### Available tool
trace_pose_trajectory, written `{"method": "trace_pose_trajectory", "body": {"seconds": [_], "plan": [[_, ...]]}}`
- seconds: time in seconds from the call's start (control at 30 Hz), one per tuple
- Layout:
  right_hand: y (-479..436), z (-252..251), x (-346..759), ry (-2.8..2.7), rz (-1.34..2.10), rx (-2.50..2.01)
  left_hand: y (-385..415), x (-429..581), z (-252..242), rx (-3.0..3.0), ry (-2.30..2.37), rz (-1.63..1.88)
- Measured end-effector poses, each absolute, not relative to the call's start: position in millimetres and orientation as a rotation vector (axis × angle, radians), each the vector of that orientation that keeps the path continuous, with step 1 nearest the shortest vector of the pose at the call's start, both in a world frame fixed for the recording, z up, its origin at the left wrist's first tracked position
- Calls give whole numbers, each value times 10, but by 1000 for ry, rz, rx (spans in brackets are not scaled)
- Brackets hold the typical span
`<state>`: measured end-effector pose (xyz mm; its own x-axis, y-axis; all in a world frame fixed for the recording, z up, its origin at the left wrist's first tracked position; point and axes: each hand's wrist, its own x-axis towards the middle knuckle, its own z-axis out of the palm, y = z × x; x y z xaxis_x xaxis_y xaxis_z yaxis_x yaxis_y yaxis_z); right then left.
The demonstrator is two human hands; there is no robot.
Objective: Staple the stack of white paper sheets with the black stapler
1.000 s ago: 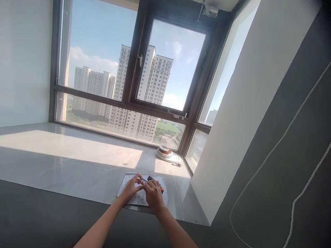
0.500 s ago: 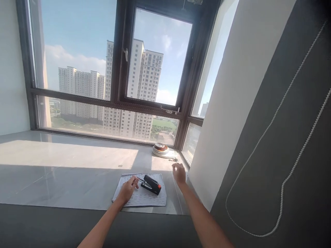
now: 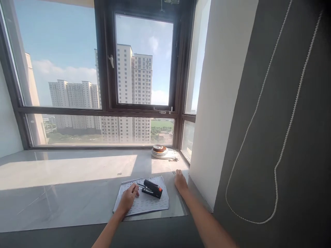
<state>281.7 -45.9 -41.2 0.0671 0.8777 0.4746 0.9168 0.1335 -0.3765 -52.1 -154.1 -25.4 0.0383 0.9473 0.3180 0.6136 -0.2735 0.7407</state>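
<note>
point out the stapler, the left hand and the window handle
Stapler [image 3: 153,187]: head view, on its black upper arm.
Left hand [image 3: 127,199]: head view, on its back.
Window handle [image 3: 111,61]: head view, on its pale lever.

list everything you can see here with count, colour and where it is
stapler: 1, black with an orange-red spot, on the printed paper
printed paper: sheet count unclear, white with dark marks, near the sill's front edge
sill: 1, pale grey, below the window
round stack: 1, white and amber, sill's far right corner
small strip: 1, greyish, on the sill beyond the paper
window frame: 1, dark brown, behind the sill
window handle: 1, white, on the frame
buildings: several, pale, outside
beaded cord: 1, white, against the dark wall, right
hands: 2, bare; left at the stapler's open end, right right of the paper
</note>
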Motion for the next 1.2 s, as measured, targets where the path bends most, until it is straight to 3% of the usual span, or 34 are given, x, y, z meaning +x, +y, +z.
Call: {"method": "trace_pose_trajectory", "body": {"seconds": [0.23, 0.5, 0.7, 1.03, 1.2], "plan": [[-851, -565, 2786, -1954, 12, -1711, -1589, -511, -184, 1900, 1531, 1188], [-1084, -467, 2771, -1974, 2, -1696, -1405, -994, -40, 1478, 1619, 1574], [-1147, -322, 2782, -1998, 84, -1752, -916, -1541, 94, 1766, 2138, 1211], [-1162, -290, 2808, -2008, 63, -1772, -541, -1741, -197, 2193, 2146, 683], [-1162, -289, 2808, -2005, 72, -1773, -660, -1729, -189, 2225, 2262, 686]]}}
